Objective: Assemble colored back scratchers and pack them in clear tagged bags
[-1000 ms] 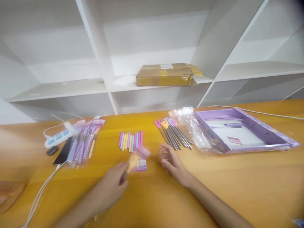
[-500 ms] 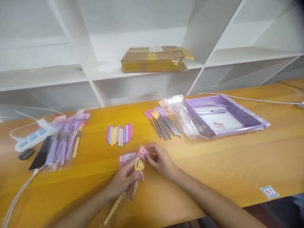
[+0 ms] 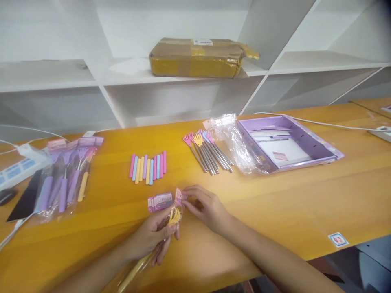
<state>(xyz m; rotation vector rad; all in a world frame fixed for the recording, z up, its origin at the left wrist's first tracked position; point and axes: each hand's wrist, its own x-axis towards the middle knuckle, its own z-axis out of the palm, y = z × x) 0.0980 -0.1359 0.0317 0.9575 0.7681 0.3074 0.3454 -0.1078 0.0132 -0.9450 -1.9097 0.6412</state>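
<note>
Fingers (image 3: pixel 167 231) of left hand (image 3: pixel 152 234) grip one scratcher (image 3: pixel 174 216), and right hand (image 3: pixel 210 207) pinches one card (image 3: pixel 178 197) near eleven tubes (image 3: pixel 148 171).

The scene is taken in by a single head-worn view, looked from above the near side of the desk (image 3: pixel 275 203) and aimed forward and steeply down. The left hand (image 3: pixel 155 234) and right hand (image 3: pixel 210 205) are seen close up, low in the middle, with forearms entering from the bottom. The desk's near edge is caught slanting at lower right; its far edge is shown rising slightly rightward, with white shelving (image 3: pixel 324 61) faced beyond.
</note>
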